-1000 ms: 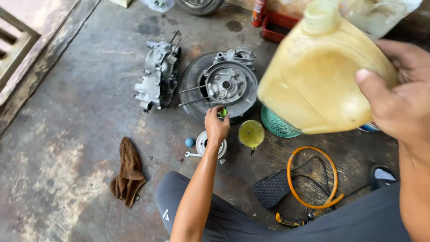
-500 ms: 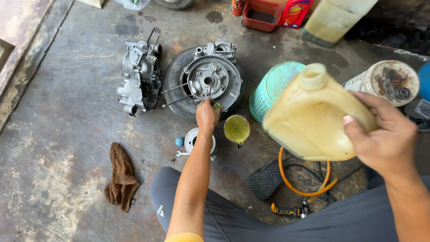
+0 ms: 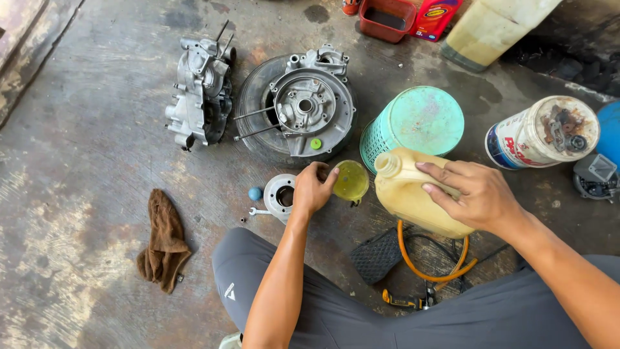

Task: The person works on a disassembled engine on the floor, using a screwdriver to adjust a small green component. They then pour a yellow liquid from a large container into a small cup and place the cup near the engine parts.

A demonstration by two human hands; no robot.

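Jug (image 3: 413,194) of yellowish oil sits tipped on the concrete, its open neck pointing left at the small yellow-green cup (image 3: 351,180) just beside it. Right hand (image 3: 475,194) is wrapped over the jug's top, fingers curled round the handle. Left hand (image 3: 314,189) is closer to the cup, fingertips pinching its rim. Teal basket (image 3: 413,126) stands right behind the jug, engine case on a tire (image 3: 303,106) behind the cup.
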